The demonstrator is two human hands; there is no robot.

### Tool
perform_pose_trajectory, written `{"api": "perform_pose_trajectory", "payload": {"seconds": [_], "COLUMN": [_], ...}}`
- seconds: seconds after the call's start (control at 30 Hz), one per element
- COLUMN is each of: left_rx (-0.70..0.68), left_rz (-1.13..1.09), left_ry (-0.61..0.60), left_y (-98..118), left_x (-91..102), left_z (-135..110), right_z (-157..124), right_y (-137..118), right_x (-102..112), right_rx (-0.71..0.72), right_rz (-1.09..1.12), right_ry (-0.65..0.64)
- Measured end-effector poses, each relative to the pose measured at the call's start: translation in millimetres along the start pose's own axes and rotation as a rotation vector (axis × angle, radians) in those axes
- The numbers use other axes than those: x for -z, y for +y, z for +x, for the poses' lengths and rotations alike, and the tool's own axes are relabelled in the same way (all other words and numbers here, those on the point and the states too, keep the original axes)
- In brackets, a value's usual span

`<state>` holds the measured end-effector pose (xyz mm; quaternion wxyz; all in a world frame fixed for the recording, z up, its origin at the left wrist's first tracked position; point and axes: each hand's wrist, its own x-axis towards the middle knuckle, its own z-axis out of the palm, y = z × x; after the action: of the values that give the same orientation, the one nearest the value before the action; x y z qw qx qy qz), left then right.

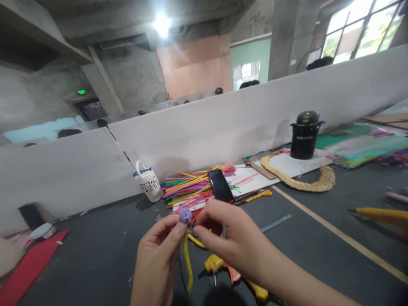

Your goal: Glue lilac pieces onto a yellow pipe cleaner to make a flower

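Between the thumb and forefinger of my left hand (156,255) is a small purple fuzzy ball (185,215), shaped like a flower head. A yellow pipe cleaner (189,270) hangs down below it. My right hand (237,238) is close beside the ball on the right, its thumb and forefinger curled together in a pinch; whatever lies between them is too small to make out. Beneath my right hand lies a yellow-handled tool (214,263), partly hidden, with an orange handle next to it.
Many coloured pipe cleaners (188,187) lie behind my hands, with a phone (220,186) on them. A white cup (149,185) stands left of them. Farther right are a tan curved strip (298,183) and a black container (303,140). A white partition (207,127) runs behind.
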<state>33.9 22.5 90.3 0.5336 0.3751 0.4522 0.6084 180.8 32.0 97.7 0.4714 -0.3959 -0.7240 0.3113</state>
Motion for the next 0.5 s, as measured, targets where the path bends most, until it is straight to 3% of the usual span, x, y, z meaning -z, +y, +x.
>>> {"api": "perform_pose_trajectory", "payload": {"seconds": [0.1,0.27,0.5], "left_rx": [-0.037,0.044,0.097], "left_rz": [-0.107,-0.202,-0.168], "left_ry": [0.038,0.027,-0.06], "left_y": [0.6,-3.6,0.3], "left_x": [-1.0,1.5,2.4], "left_z": [10.1,15.2,16.5], "right_z": [10.9,17.3,17.2], "right_y": [4.7,15.8,18.5], "right_x": [-17.5,-40.0,-26.4], "right_rx": [-0.116,-0.116,-0.116], "right_rz": [0.042,0.137,0.185], "right_ry": [-0.151,-0.165,-0.26]}}
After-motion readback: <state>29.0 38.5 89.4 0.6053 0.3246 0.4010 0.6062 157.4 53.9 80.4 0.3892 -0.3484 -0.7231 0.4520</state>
